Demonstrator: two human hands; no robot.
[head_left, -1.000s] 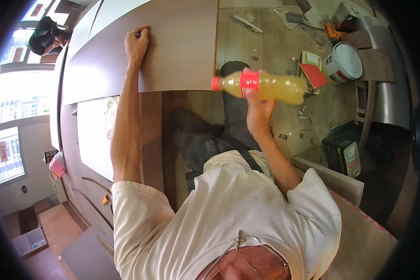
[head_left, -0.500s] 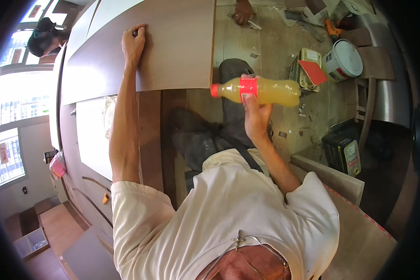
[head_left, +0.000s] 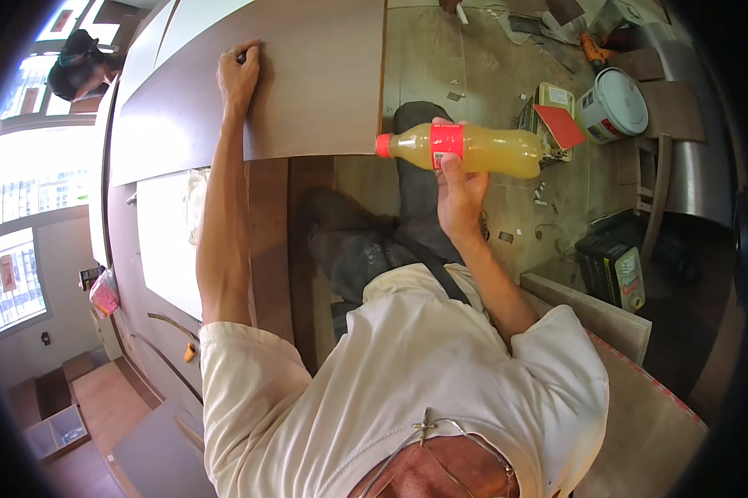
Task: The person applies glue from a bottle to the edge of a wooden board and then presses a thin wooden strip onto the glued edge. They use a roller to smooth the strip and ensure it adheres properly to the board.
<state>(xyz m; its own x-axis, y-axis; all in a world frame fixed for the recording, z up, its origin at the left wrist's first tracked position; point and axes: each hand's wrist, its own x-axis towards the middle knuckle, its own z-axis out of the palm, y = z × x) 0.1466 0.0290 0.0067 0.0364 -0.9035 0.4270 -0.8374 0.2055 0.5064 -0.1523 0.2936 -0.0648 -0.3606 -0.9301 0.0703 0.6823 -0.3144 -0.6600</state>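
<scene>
My right hand (head_left: pixel 457 187) grips a plastic bottle (head_left: pixel 474 149) of yellow drink with a red cap and a red label, held sideways with the cap pointing left. My left hand (head_left: pixel 239 73) rests flat with bent fingers on a large brown wooden panel (head_left: pixel 308 75), arm stretched out. The bottle's cap end sits just past the panel's right edge. My white shirt and dark trousers fill the lower middle.
A white paint bucket (head_left: pixel 615 104), a red card (head_left: pixel 561 124) and a small box lie on the littered floor at upper right. A dark tool case (head_left: pixel 611 270) stands at right beside stacked boards (head_left: pixel 590 311). Another person (head_left: pixel 79 70) is at upper left by the windows.
The bottle has shifted slightly in my right hand, staying sideways. My left hand keeps its place on the panel.
</scene>
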